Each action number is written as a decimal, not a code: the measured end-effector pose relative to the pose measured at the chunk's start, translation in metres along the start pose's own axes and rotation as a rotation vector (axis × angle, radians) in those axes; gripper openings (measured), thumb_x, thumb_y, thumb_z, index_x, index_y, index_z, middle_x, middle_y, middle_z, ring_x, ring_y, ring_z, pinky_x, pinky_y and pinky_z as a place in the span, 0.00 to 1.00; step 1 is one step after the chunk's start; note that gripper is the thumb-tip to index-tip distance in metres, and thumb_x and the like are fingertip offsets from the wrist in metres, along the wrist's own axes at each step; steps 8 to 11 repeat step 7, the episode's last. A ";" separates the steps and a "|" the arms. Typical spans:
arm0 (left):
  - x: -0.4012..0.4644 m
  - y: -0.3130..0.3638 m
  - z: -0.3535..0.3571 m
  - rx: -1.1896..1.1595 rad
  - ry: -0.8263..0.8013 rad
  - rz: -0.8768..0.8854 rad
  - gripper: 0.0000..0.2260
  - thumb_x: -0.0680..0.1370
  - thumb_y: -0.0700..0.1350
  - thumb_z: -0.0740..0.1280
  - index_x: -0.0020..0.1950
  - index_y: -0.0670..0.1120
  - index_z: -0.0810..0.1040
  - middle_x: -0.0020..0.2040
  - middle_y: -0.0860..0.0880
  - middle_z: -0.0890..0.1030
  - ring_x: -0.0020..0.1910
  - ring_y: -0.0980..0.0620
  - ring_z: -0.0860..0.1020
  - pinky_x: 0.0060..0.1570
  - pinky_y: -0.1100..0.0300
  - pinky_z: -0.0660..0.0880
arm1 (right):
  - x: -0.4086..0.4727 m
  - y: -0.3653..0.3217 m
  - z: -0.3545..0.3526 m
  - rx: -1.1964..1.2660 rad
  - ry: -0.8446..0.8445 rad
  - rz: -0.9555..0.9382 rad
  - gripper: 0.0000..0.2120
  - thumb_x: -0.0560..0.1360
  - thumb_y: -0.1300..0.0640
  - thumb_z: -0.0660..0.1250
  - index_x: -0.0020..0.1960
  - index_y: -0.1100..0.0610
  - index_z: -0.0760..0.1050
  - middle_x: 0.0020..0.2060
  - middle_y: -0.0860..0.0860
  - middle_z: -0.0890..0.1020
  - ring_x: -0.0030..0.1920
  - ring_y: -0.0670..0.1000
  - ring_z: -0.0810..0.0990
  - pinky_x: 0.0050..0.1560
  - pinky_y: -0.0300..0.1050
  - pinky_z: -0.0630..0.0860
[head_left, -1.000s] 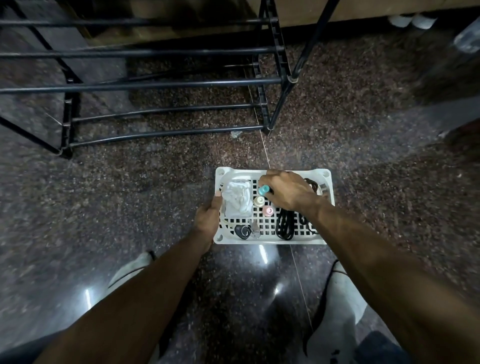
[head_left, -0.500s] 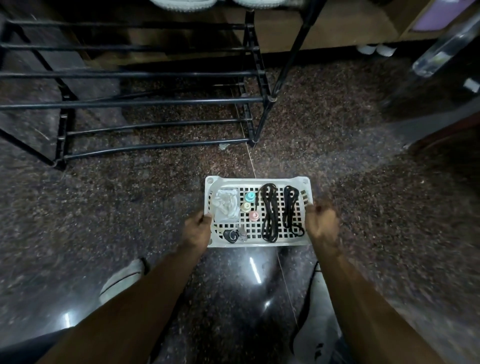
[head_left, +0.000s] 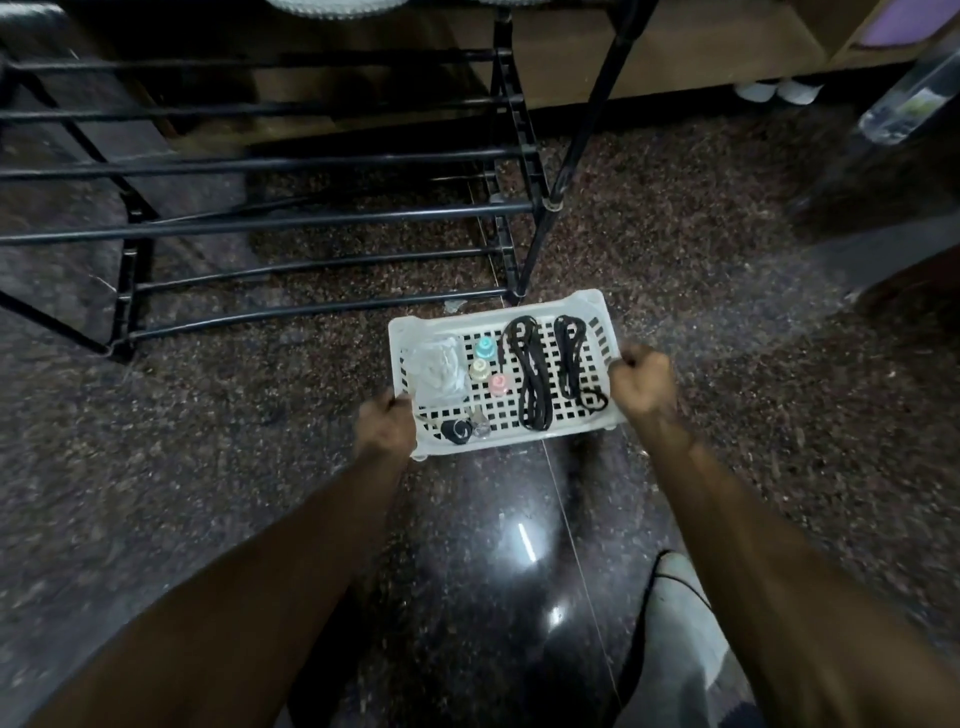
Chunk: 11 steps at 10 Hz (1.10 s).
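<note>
A white perforated plastic basket (head_left: 582, 304) hangs tilted just above the dark granite floor, its right side raised. My left hand (head_left: 387, 428) grips its left rim and my right hand (head_left: 644, 384) grips its right rim. Inside lie two bundles of black laces (head_left: 532, 379), a crumpled white cloth (head_left: 439, 371), three small bottles with teal, cream and pink caps (head_left: 480, 370), and a small black item (head_left: 457, 431) near the front left corner.
A black metal shoe rack (head_left: 322, 218) stands just beyond the basket, its lower bars bare. A wooden cabinet base (head_left: 675, 62) runs along the back. A clear bottle (head_left: 909, 104) is at the far right. My shoe (head_left: 680, 597) is below on the floor.
My right hand left the teal bottle inside the basket and took hold of the right rim. Both hands have since raised the basket and tilted it toward the rack.
</note>
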<state>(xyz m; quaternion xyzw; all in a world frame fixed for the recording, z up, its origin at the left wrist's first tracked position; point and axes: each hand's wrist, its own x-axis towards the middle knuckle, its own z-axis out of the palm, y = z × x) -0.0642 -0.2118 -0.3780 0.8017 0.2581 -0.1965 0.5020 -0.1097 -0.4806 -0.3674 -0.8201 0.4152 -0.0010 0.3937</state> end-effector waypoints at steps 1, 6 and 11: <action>0.020 0.007 0.000 0.058 -0.015 -0.009 0.13 0.81 0.42 0.61 0.63 0.42 0.78 0.57 0.39 0.81 0.46 0.42 0.79 0.40 0.54 0.77 | 0.011 -0.009 0.004 0.010 -0.048 -0.011 0.16 0.75 0.66 0.61 0.57 0.52 0.80 0.47 0.51 0.84 0.40 0.51 0.81 0.42 0.44 0.79; 0.014 0.035 -0.026 0.329 -0.125 0.089 0.17 0.81 0.44 0.60 0.68 0.40 0.73 0.65 0.38 0.76 0.63 0.38 0.75 0.59 0.52 0.72 | -0.034 -0.030 -0.009 -0.148 -0.104 -0.080 0.16 0.77 0.58 0.65 0.65 0.55 0.74 0.48 0.54 0.82 0.40 0.51 0.77 0.40 0.41 0.77; -0.006 0.037 -0.042 0.307 -0.126 0.094 0.16 0.79 0.44 0.63 0.64 0.39 0.76 0.60 0.39 0.79 0.52 0.42 0.79 0.48 0.56 0.76 | -0.074 -0.041 -0.017 -0.047 -0.206 -0.036 0.20 0.78 0.56 0.66 0.69 0.55 0.70 0.59 0.56 0.79 0.51 0.55 0.79 0.54 0.43 0.76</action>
